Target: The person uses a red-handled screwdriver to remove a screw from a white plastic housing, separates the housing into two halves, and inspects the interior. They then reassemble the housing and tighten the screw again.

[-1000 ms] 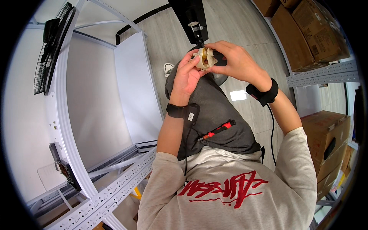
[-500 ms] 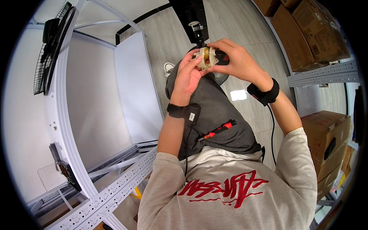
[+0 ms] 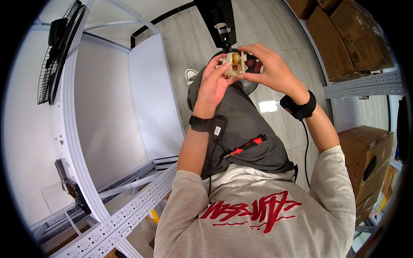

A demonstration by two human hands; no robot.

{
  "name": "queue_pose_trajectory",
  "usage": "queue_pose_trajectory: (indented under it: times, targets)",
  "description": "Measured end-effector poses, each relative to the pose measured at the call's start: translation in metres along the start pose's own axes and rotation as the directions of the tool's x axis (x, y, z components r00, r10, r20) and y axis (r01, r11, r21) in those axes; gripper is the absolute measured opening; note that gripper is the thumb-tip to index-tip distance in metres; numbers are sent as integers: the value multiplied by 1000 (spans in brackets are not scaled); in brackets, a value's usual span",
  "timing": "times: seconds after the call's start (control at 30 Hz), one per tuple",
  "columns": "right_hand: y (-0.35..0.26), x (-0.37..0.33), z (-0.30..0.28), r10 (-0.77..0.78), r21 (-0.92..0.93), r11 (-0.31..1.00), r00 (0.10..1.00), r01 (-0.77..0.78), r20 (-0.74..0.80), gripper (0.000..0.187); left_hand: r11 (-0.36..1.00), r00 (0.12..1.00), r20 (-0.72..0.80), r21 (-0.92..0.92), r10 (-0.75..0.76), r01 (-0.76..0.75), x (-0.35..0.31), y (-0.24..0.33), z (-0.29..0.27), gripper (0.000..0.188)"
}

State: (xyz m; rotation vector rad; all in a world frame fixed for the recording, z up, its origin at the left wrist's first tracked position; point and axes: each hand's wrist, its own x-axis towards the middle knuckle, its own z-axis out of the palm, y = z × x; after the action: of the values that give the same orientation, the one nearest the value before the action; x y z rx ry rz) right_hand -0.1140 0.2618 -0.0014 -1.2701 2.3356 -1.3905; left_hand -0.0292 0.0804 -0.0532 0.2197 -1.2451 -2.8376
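In front of my knees I hold a small cream plastic housing [image 3: 233, 70] with a yellow-copper part showing inside, like a motor body. My left hand [image 3: 210, 88] closes on its left side, thumb across the front. On the other side, my right hand [image 3: 275, 71] curves around with thumb below and fingers above, touching its right edge. Between that palm and the housing sits a dark part [image 3: 254, 63] with red on it, partly hidden. A red-and-black screwdriver [image 3: 245, 147] lies across my grey trousers, in neither hand.
Just beyond my hands rises a black stand-like piece [image 3: 220, 30]. White metal shelving [image 3: 69, 112] lines the left, with a black wire fan grille [image 3: 60, 56] on it. Cardboard boxes [image 3: 363, 159] stack up at the right. Cables run from both wrist bands.
The housing has turned slightly, so more of its yellow-copper inside faces up. My right hand has shifted a little to the right. The screwdriver stays on my lap.
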Motion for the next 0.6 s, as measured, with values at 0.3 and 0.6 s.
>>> queue_pose_trajectory:
  times: [0.3,0.6]
  targets:
    - [5,-5,-1,41,133,990,999,-42,5,57,1000,1000,-11,13,9,-8,1,-1,0,36]
    - [10,-10,-8,128,278,953,992,-122,-2,56,1000,1000,0,5,8,-8,-1,2,4,37]
